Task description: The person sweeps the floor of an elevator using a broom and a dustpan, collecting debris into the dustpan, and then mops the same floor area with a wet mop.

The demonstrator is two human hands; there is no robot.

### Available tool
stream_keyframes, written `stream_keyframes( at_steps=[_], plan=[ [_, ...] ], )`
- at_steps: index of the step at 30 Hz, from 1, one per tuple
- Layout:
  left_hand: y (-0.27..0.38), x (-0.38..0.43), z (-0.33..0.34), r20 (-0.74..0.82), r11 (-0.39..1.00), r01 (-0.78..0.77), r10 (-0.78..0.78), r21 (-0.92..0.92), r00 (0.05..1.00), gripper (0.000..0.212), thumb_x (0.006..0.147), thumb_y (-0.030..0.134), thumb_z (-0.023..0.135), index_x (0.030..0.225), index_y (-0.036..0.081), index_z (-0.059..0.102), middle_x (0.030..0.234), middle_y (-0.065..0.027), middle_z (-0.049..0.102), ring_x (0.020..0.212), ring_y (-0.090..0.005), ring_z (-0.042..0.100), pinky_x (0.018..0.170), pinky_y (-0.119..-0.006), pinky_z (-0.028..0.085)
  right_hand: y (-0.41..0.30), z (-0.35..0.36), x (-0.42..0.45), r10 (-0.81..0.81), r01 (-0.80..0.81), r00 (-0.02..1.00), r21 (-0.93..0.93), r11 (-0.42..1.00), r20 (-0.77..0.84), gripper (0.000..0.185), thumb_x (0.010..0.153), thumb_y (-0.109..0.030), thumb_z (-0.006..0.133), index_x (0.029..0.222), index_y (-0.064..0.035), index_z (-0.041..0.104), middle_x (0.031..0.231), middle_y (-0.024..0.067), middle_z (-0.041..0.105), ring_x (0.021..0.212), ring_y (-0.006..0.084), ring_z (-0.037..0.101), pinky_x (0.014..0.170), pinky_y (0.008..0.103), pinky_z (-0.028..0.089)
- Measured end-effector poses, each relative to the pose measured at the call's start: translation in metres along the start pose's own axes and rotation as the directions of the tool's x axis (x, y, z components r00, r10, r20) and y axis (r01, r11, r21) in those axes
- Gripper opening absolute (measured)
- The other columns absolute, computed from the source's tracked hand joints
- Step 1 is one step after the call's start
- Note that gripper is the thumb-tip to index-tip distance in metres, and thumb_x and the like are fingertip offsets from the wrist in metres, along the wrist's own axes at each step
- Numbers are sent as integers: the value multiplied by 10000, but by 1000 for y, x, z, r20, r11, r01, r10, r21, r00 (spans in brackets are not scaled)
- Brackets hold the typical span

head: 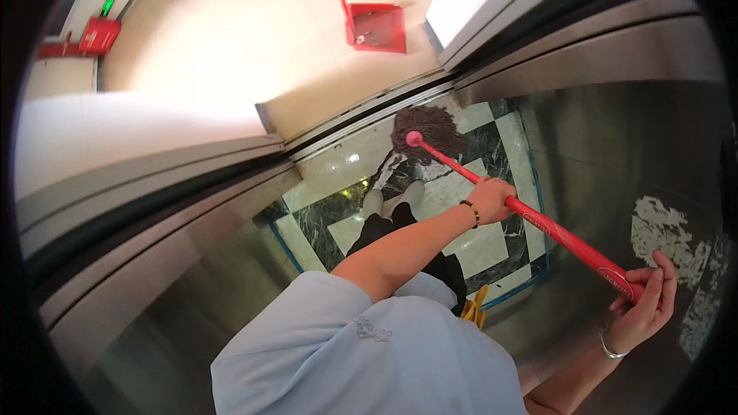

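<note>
A mop with a red handle [562, 236] slants across the right half of the view. My left hand [493, 200], a beaded bracelet at its wrist, is closed around the lower part of the handle. At the handle's top end is my right hand [646, 300], with a silver bangle; its thumb side rests against the end while some fingers are raised. The dark, wet-looking mop head [432, 132] lies spread on the marble-patterned elevator floor [470, 242], beside the door sill and just beyond my shoes [398, 199].
Metal door tracks [369, 116] cross the doorway. Outside, a red long-handled dustpan [377, 29] with debris sits on the beige floor. Metal walls [582, 155] flank me; the right one has a torn whitish patch [663, 227]. Something yellow [475, 306] is beside my leg.
</note>
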State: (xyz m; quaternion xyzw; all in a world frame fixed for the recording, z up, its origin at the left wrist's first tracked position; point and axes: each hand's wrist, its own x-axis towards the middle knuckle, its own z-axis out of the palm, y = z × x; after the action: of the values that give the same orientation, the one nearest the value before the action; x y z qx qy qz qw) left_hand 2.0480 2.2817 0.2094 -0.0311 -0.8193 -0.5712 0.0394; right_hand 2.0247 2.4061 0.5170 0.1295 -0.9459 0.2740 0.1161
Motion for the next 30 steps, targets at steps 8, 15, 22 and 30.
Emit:
stream_keyframes(
  at_steps=[8, 15, 22, 30],
  plan=[
    [-58, -127, -79, -317, 939, 288, -220, 189, 923, 262, 685, 263, 570, 549, 66, 464, 555, -109, 485, 579, -300, 509, 529, -391, 381, -79, 95, -14, 143, -290, 912, 358, 888, 385, 183, 843, -120, 411, 906, -12, 544, 571, 47, 549, 362, 39, 414, 285, 160, 286],
    [-82, -204, -105, -335, 886, 447, -386, 125, 859, 225, 622, 253, 586, 525, 78, 484, 584, -108, 511, 601, -308, 514, 549, -400, 384, -77, 137, -54, 159, -500, 748, 389, 774, 644, 169, 836, -84, 431, 904, 28, 537, 634, 80, 582, 388, 61, 462, 332, 166, 358],
    [-98, -170, -51, -258, 648, 717, -669, 258, 697, 306, 702, 359, 562, 551, 93, 564, 650, -92, 540, 738, -304, 512, 704, -517, 327, -32, 117, -28, 243, -544, 747, 361, 757, 618, 201, 838, -96, 434, 946, 41, 534, 664, 97, 601, 376, 63, 450, 336, 177, 354],
    [-61, 29, 31, -284, 826, 442, -356, 349, 890, 143, 644, 286, 560, 576, 159, 563, 650, -35, 544, 721, -261, 518, 650, -463, 347, 50, 35, 68, 235, -326, 923, 293, 899, 306, 253, 856, -126, 408, 1015, 36, 520, 638, 82, 576, 355, 51, 394, 309, 166, 284]
  ],
)
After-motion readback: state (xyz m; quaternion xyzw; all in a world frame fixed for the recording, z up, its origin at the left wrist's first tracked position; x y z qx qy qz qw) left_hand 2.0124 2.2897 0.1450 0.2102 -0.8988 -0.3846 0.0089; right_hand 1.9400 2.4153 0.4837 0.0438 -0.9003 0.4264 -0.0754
